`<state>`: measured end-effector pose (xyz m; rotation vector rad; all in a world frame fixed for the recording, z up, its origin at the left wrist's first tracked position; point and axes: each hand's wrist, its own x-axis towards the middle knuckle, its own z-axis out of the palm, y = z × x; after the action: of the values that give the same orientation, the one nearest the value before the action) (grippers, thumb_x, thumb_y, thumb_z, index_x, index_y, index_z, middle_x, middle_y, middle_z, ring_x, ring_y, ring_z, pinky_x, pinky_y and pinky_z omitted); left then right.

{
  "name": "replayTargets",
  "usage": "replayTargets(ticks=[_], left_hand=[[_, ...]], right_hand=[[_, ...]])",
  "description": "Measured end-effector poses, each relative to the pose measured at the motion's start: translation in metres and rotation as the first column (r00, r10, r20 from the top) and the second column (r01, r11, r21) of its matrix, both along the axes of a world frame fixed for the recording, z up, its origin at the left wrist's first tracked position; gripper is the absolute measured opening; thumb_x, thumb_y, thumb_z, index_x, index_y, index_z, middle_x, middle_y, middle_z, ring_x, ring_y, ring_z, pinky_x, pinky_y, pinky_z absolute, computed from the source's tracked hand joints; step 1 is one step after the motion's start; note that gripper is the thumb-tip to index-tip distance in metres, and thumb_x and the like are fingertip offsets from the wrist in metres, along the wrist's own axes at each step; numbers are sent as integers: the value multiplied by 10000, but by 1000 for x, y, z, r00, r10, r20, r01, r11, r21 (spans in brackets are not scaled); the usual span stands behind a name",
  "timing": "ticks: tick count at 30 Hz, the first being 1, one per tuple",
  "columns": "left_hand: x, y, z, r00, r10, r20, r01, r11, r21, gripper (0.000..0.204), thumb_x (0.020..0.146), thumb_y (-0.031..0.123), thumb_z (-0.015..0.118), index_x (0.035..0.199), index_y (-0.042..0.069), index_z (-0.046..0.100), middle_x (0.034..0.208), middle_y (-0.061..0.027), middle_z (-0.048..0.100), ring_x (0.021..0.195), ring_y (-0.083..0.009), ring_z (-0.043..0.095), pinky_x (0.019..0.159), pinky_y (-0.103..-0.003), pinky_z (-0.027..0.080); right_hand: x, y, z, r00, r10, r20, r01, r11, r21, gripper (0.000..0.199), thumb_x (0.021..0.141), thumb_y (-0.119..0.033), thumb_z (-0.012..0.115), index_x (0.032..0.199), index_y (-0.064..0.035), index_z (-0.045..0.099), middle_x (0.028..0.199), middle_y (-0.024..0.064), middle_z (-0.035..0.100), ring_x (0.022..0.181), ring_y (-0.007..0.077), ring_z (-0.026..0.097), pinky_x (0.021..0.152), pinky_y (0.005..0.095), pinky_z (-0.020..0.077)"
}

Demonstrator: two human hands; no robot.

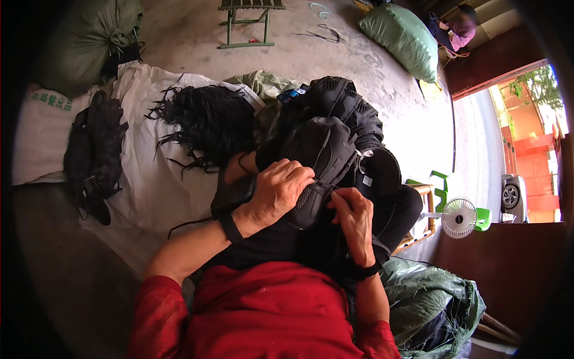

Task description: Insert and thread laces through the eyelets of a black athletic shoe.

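Red sleeves (263, 317) fill the near edge, and both forearms rise from them to a black shoe (320, 161) held over the lap. Left hand (275, 194) curls over the shoe's side, fingers (293, 175) bent tight against the mesh. Right hand (354, 218) pinches at its lower edge, fingertips nearly closed, perhaps on a thread; too dark to tell. Loose grip there could let the shoe slide off onto the black pile (353, 113) behind it.

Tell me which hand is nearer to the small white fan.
Right. The right hand is on the black shoe, on the side of the white fan; the left hand is farther away.
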<state>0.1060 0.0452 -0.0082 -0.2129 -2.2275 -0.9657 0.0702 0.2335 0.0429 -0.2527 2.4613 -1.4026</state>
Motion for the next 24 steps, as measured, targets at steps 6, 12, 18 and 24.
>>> replayTargets(ticks=[6,12,18,24], left_hand=[[5,-2,-1,1000,17,10,-18,997,74,205,770,17,747,923,68,621,809,-39,640,741,-235,641,644,-329,529],[9,-9,0,996,-32,83,25,997,76,160,805,45,730,915,77,617,809,-40,636,743,-231,642,636,-334,529],[5,-14,-3,992,-50,117,22,973,232,85,857,23,664,896,54,594,810,-55,634,732,-253,641,626,-343,505],[3,-27,1,983,-63,172,24,975,223,68,858,8,631,889,51,587,810,-78,638,732,-270,650,626,-367,499]], right_hand=[[-8,-2,3,998,58,37,-61,994,95,187,917,-138,616,915,46,654,724,97,681,537,121,598,503,253,476],[-13,-1,9,992,94,89,-103,989,109,205,901,-160,628,911,42,655,727,98,681,550,128,615,517,263,490],[-8,-18,6,733,528,-429,-80,693,716,142,875,-138,588,783,-43,536,761,174,627,647,380,649,558,477,499],[-23,-13,11,963,251,-103,-221,946,239,102,849,-115,643,802,-34,605,693,172,644,623,355,654,558,428,507]])
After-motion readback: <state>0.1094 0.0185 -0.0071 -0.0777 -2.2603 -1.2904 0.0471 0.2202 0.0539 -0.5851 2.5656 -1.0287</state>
